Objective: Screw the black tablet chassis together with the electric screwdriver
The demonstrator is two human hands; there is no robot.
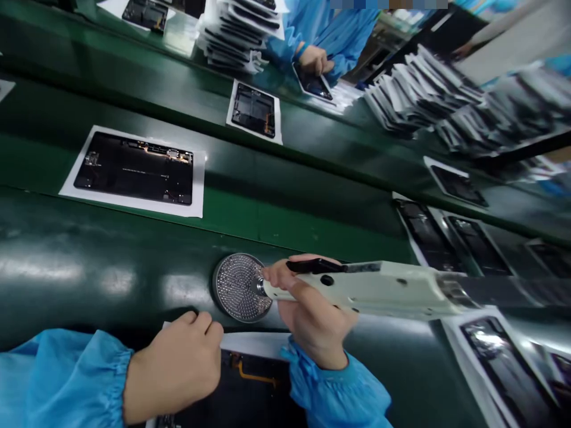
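My right hand [312, 306] is wrapped round a pale electric screwdriver [379, 288] with a black lever. The screwdriver lies nearly level, its metal tip pointing left over a round screw tray [238, 287] dotted with many small holes or screws. Closed in a fist, my left hand [178, 362] rests above the upper left of an opened tablet [254, 392]; its fingertips are hidden, so I cannot see what they hold, if anything. That tablet, black inside with an orange flex cable, sits partly under my hands and sleeves, with white sheeting [256, 343] along its far edge.
Another opened tablet [138, 169] lies on white sheeting on the green conveyor [276, 220]. A smaller-looking one [254, 111] is farther back. More tablets [428, 232] line the right. Across the line, a co-worker's hand [314, 59] touches a tablet beside stacked sheets and devices [241, 30].
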